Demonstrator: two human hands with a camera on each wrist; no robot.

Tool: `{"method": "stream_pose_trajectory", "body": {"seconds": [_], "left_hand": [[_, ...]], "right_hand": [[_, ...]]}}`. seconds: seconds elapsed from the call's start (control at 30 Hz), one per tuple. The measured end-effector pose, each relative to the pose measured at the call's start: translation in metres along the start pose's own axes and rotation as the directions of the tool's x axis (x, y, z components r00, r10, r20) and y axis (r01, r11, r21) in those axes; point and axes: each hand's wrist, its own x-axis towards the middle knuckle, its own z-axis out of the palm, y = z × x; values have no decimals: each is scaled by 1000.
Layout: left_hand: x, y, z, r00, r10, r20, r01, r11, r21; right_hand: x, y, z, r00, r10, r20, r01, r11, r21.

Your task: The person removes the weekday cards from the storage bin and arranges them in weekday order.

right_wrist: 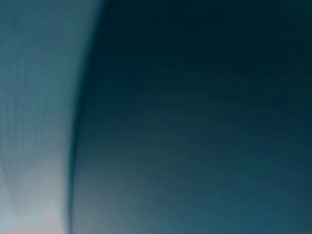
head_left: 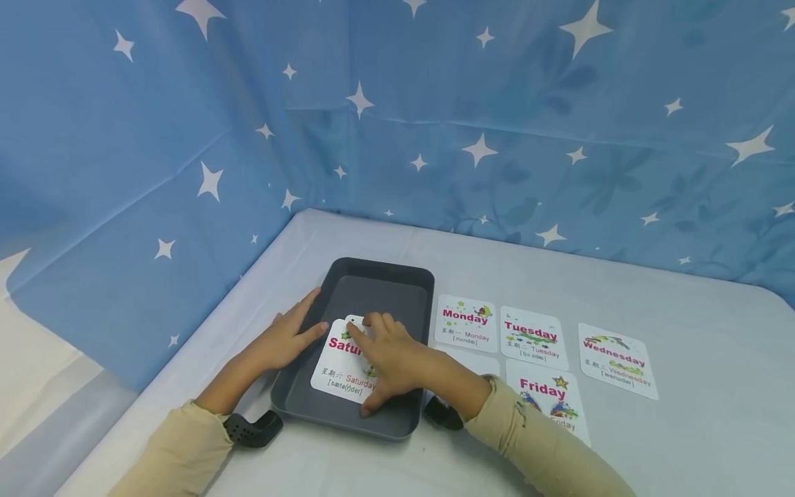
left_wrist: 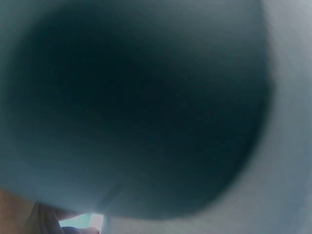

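Note:
A dark grey rectangular tray (head_left: 354, 422) lies on the white table in the head view. In its near half is a white card printed "Saturday" (head_left: 338, 373), with the corner of another white card (head_left: 354, 319) showing behind its top edge. My right hand (head_left: 394, 355) spans the Saturday card from above, fingers at its upper part and thumb at its lower right edge, covering part of the print. My left hand (head_left: 286, 338) rests on the tray's left rim with fingers extended, thumb reaching inward. Both wrist views are mostly blocked by dark, blurred shapes.
Right of the tray lie cards marked Monday (head_left: 466, 321), Tuesday (head_left: 533, 338), Wednesday (head_left: 617, 360) and Friday (head_left: 546, 397). Another white card (head_left: 475, 360) is partly under my right forearm. A blue star-patterned curtain (head_left: 435, 90) stands behind and left of the table.

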Motion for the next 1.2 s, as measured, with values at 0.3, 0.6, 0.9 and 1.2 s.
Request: {"method": "stream_pose_trajectory", "body": {"seconds": [0.3, 0.6, 0.9, 1.2], "left_hand": [[1, -2, 0, 1000, 8, 0, -8, 1000, -6], [1, -1, 1, 1000, 5, -5, -5, 1000, -8], [2, -2, 1, 1000, 12, 0, -12, 1000, -9], [1, -3, 1, 1000, 17, 4, -16, 1000, -17]], "right_hand": [[1, 1, 4, 998, 7, 56, -6, 1000, -16], [-3, -9, 4, 997, 9, 74, -7, 999, -35], [-4, -9, 5, 999, -1, 39, 7, 988, -152], [-4, -5, 1, 997, -52, 60, 59, 991, -122]]}}
